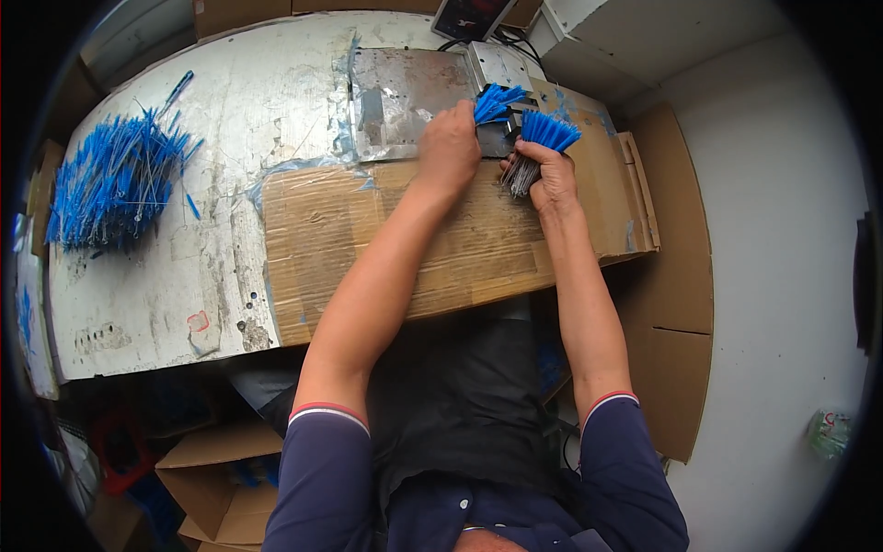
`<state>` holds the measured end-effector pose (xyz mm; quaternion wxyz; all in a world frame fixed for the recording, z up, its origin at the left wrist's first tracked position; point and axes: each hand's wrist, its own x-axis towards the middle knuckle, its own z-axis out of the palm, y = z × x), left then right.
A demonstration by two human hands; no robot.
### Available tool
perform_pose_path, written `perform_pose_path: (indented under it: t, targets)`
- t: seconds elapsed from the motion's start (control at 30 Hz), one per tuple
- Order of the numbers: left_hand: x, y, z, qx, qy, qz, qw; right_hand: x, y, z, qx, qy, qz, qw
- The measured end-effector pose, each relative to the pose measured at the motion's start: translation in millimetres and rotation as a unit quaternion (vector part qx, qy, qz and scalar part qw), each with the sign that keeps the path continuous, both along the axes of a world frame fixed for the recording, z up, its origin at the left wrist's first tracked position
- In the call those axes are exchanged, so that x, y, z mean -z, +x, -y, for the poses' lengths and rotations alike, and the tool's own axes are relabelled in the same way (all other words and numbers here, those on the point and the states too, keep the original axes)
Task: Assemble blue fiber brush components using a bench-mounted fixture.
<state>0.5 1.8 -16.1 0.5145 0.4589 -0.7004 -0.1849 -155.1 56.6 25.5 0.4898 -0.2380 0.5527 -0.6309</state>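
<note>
Left hand (448, 145) fingers clenched on blue bundle (498, 101) | right hand (550, 177) fingers gripping blue-tipped bunch (543, 143)

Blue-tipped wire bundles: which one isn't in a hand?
The big loose pile of blue-tipped wires at the table's left edge; the other two bundles are held in the left hand and right hand.

Bare cardboard sheet (386, 239) open below both hands; pale tabletop (230, 138) free at centre-left. Blue pin heap (115, 179) blocks far left. Small machine (501, 69) and metal plate (400, 97) crowd far edge beside bundles.
</note>
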Motion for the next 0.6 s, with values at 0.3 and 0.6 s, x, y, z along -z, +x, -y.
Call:
perform_pose_path:
  t: [0.3, 0.6]
  targets:
    - [-3.4, -0.3, -0.4, 0.012, -0.001, 0.013, 1.0, 1.8, -4.4, -2.3, 0.003, 0.016, -0.02, 1.0]
    - [3.0, -0.5, 0.1, 0.007, -0.068, 0.096, 0.993, -2.9, 2.6, -1.0, 0.015, 0.034, -0.073, 0.997]
